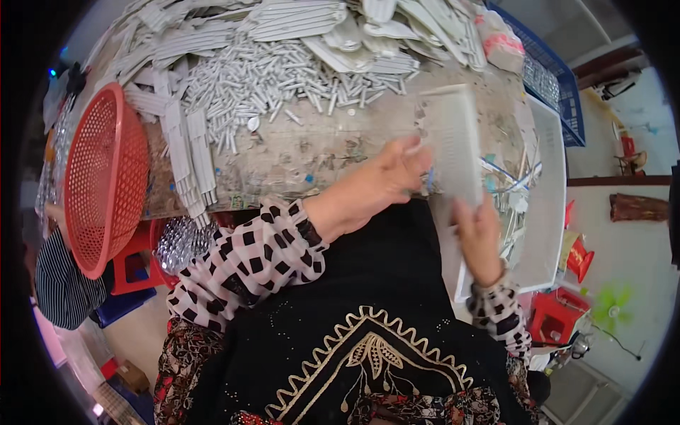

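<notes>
With right hand [480, 239] nearly closed, pinched a flat, whitish, plastic-looking panel [455, 134] by its lower end, over the near-right corner of the worn brown worktable [312, 138]; held left hand [372, 185] half open, whether empty unclear. Looked light, stiff, perhaps slippery, best gripped by long edges.

Two hands in play: one left hand [375, 180], one right hand [480, 237]! One blurred pale panel [459, 134]. One tabletop [304, 138]. Short white tubes [244, 74]: scores, too heaped for exact count. Ribbed white strips [297, 21]: many, overlapping, uncountable. One coral perforated basket [132, 177], one blue crate [572, 117], one white bin [552, 205], one green-bladed fan [613, 306].
</notes>
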{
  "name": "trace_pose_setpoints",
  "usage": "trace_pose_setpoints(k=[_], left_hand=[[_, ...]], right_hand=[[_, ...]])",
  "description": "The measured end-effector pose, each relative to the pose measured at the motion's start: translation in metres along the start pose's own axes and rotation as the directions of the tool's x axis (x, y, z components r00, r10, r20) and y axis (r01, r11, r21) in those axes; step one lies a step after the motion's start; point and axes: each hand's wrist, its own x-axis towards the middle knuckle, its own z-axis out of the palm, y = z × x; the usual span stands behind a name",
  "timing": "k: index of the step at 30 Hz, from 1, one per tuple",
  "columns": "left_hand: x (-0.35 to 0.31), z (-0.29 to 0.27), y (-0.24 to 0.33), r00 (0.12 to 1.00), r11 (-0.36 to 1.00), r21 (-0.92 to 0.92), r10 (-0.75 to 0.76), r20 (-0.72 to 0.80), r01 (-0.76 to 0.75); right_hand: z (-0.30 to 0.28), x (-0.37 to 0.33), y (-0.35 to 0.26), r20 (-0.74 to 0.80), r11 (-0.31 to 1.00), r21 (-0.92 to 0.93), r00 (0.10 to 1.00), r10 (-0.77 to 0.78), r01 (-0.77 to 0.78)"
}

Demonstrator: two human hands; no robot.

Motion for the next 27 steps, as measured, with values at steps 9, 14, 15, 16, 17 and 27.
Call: trace_pose_setpoints(k=[9, 14, 15, 16, 17, 27], left_hand=[[0.009, -0.001, -0.010, 0.955, 0.974, 0.104, -0.219, 0.199, 0.202], [-0.001, -0.022, -0.018, 0.961, 0.976, 0.071, -0.217, 0.171, 0.208], [0.000, -0.026, -0.018, 0.963, 0.977, 0.072, -0.210, 0.171, 0.200], [-0.004, -0.028, -0.017, 0.964, 0.977, 0.053, -0.212, 0.159, 0.206], [-0.005, -0.024, -0.012, 0.960, 0.976, 0.043, -0.219, 0.177, 0.215], [-0.025, -0.053, -0.022, 0.970, 0.982, -0.029, -0.182, 0.160, 0.189]], right_hand=[[-0.084, 0.035, 0.100, -0.122, 0.627, -0.771, 0.992, 0.020, -0.108], [-0.121, 0.029, -0.026, -0.759, 0.984, -0.177, 0.640, -0.124, -0.020], [-0.113, 0.030, -0.050, -0.848, 0.963, 0.169, 0.530, 0.032, 0.211], [-0.126, 0.024, -0.033, -0.809, 0.977, -0.015, 0.572, -0.136, 0.211], [-0.149, 0.012, -0.002, -0.750, 0.955, -0.215, 0.592, -0.295, 0.204], [-0.114, 0.019, -0.043, -0.718, 0.953, 0.055, 0.675, -0.170, 0.297]])
